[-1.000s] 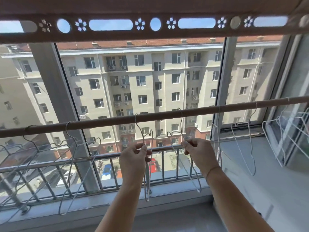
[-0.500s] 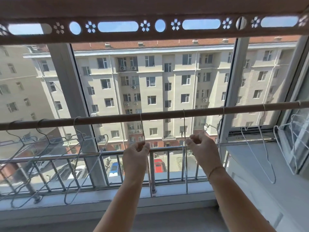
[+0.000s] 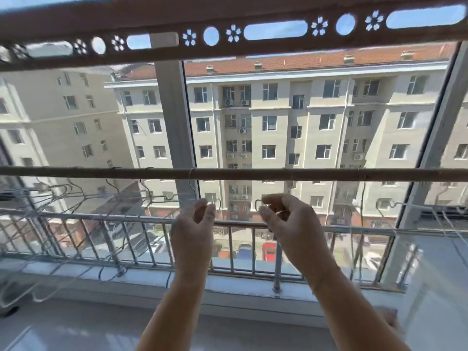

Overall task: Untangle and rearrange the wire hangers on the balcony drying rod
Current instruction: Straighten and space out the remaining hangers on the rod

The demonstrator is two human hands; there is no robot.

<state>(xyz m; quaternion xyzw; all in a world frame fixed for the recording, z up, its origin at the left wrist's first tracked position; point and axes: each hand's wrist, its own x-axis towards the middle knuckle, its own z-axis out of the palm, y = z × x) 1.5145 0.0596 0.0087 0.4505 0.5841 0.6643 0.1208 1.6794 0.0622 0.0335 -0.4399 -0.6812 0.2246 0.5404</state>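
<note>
The brown drying rod [image 3: 329, 171] runs level across the view. My left hand [image 3: 193, 231] is curled just below it and pinches the thin wire of a hanger [image 3: 191, 182] whose hook sits over the rod. To the right, my right hand [image 3: 283, 219] is closed on a second wire hanger; its small hook [image 3: 257, 204] curls free below the rod. A tangled cluster of wire hangers [image 3: 65, 198] hangs from the rod's left part. More white hangers [image 3: 435, 219] show at the right, blurred.
A metal railing [image 3: 126, 221] and a pale window sill [image 3: 228, 282] run behind and below my hands. A grey window post [image 3: 174, 122] stands behind the rod. A brown perforated beam [image 3: 253, 31] crosses overhead. Apartment blocks fill the glass.
My view and both hands have shifted left along the rod, toward the tangled cluster. The hook in my right hand, over the rod before, now sits free below it.
</note>
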